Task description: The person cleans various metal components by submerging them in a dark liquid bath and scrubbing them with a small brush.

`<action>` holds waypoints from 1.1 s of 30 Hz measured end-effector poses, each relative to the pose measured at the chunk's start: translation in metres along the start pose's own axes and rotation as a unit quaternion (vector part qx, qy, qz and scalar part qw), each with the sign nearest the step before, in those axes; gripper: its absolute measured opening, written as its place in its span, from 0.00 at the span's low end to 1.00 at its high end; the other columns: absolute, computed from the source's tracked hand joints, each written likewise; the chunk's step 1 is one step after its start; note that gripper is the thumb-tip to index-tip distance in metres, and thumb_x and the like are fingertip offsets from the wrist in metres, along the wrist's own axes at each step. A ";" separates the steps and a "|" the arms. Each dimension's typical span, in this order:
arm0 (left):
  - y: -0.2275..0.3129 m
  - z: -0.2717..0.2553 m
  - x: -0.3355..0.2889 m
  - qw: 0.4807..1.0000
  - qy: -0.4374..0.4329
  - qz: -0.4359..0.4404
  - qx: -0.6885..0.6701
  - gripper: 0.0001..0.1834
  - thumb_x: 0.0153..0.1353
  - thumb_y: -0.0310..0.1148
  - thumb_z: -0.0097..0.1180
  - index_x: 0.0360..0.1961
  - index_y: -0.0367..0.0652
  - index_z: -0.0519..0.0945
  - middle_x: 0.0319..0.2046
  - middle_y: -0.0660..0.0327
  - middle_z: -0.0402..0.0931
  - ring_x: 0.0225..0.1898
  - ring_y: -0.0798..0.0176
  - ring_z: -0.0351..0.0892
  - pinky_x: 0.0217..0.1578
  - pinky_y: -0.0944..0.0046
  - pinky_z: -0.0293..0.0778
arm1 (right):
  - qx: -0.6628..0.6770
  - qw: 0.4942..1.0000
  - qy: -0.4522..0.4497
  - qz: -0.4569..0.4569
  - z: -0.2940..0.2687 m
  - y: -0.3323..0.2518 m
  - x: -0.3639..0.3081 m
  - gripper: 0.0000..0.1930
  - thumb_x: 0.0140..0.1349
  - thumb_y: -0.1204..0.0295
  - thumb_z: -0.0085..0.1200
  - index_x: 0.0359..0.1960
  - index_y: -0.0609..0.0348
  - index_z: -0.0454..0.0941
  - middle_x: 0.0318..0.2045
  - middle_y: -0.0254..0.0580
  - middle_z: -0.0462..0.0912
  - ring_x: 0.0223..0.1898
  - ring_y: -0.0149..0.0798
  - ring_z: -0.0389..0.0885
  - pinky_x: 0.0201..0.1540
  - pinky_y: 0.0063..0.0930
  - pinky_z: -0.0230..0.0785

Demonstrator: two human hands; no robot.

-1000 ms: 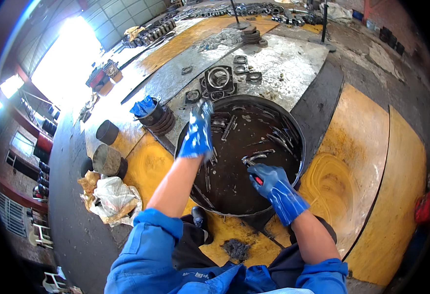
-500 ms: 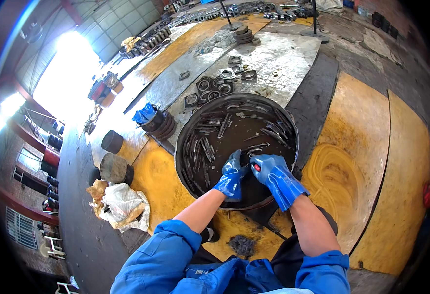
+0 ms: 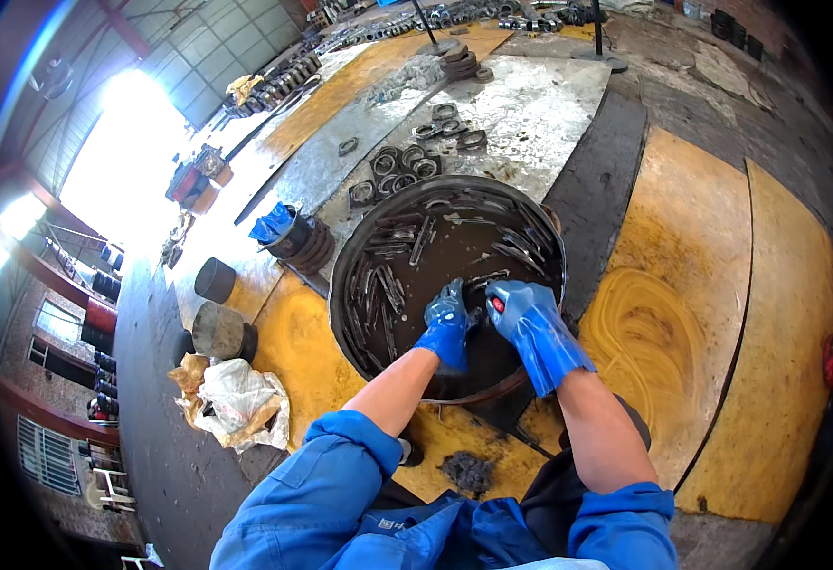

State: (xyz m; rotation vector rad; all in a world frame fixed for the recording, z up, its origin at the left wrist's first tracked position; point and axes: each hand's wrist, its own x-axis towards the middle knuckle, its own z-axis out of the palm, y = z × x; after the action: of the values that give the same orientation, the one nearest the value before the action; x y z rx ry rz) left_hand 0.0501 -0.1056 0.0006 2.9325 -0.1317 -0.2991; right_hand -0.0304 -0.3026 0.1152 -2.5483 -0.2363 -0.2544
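A wide round metal tub [image 3: 333, 309] stands in front of me, partly filled with murky dark liquid. Long thin dark metal pieces [image 3: 381, 302] lie in it along the left and far sides, with more [image 3: 521, 249] at the right. Both my hands wear wet blue rubber gloves and are over the tub's near half. My right hand [image 3: 521, 309] is closed round a tool whose red handle end [image 3: 498, 305] shows at the thumb; its working end is hidden. Beside it, my left hand [image 3: 447, 318] has curled fingers at a small dark piece, mostly hidden between the gloves.
Metal rings and square ringed plates [image 3: 399, 171] lie beyond the tub. Left of it stand a dark bucket [image 3: 293, 236] with blue gloves on top, small cans [image 3: 219, 331] and a white plastic bag [image 3: 242, 399]. Grey fluff [image 3: 467, 470] lies near my feet.
The whole view has shifted slightly, so the tub sits a little further left in it. My hands remain close together over the liquid, with a slightly different left-hand pose.
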 end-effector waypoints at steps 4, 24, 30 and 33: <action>0.009 -0.002 -0.001 0.999 -0.020 -0.005 0.037 0.49 0.56 0.54 0.71 0.75 0.49 0.63 0.65 0.49 0.75 0.65 0.46 0.76 0.65 0.49 0.73 | 0.006 0.999 0.034 -0.001 0.000 0.010 0.003 0.11 0.63 0.63 0.59 0.44 0.46 0.87 0.41 0.48 0.89 0.42 0.55 0.87 0.47 0.47 0.80; -0.003 0.029 0.020 0.997 -0.062 0.012 -0.033 0.28 0.55 0.38 0.71 0.58 0.48 0.82 0.51 0.46 0.84 0.54 0.42 0.84 0.55 0.47 0.80 | 0.067 0.995 0.059 0.048 -0.016 0.012 0.002 0.09 0.62 0.66 0.64 0.44 0.47 0.88 0.43 0.44 0.89 0.45 0.52 0.87 0.49 0.42 0.81; -0.025 0.015 0.004 0.936 -0.098 0.010 -0.337 0.18 0.59 0.38 0.65 0.46 0.38 0.87 0.35 0.52 0.88 0.36 0.56 0.87 0.37 0.54 0.80 | 0.106 0.991 0.057 0.062 -0.009 0.023 0.006 0.09 0.64 0.65 0.61 0.44 0.46 0.87 0.43 0.45 0.89 0.46 0.53 0.87 0.50 0.44 0.79; -0.027 -0.016 -0.009 0.961 -0.129 -0.056 -0.239 0.26 0.56 0.46 0.71 0.47 0.35 0.87 0.38 0.43 0.87 0.40 0.45 0.88 0.42 0.51 0.81 | 0.152 0.986 0.055 0.044 0.000 0.030 0.010 0.11 0.63 0.61 0.62 0.45 0.45 0.88 0.43 0.45 0.89 0.46 0.54 0.86 0.50 0.45 0.79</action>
State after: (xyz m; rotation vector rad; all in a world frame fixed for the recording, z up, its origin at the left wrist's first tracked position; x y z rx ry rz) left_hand 0.0466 -0.0751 0.0122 2.4145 0.0635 -0.6344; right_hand -0.0144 -0.3266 0.1022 -2.2283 -0.1096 -0.3002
